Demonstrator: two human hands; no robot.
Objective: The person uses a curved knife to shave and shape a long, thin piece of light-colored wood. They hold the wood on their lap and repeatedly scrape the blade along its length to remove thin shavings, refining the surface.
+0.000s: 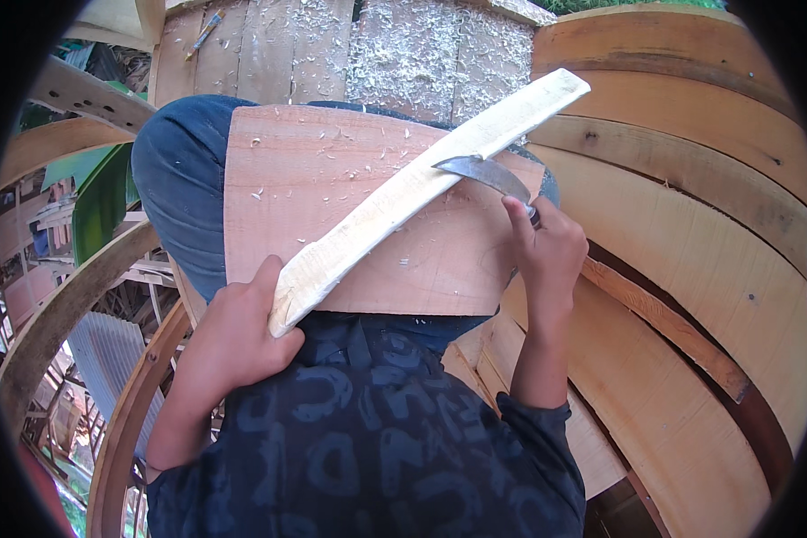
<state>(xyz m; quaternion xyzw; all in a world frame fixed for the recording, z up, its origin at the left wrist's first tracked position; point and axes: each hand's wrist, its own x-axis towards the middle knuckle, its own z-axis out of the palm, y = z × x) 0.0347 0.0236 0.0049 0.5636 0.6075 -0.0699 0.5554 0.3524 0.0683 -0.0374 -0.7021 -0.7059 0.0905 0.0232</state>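
Note:
A long pale strip of wood (394, 197) slants across my lap, its far end up to the right. My left hand (247, 327) is closed round its near end. In my right hand (547, 251) is a knife with a curved blade (486, 172); the fist hides most of its handle. The blade's tip lies against the strip's right-hand edge, past its middle. Under the strip, a flat reddish wooden board (314, 170) rests across my thighs, with small shavings scattered on it.
Pale shavings (403, 54) cover the planks in front of me. A pen-like stick (204, 36) lies at the far left. Curved wooden planks (672, 188) rise on my right, and curved ribs (125, 421) stand on my left with gaps between them.

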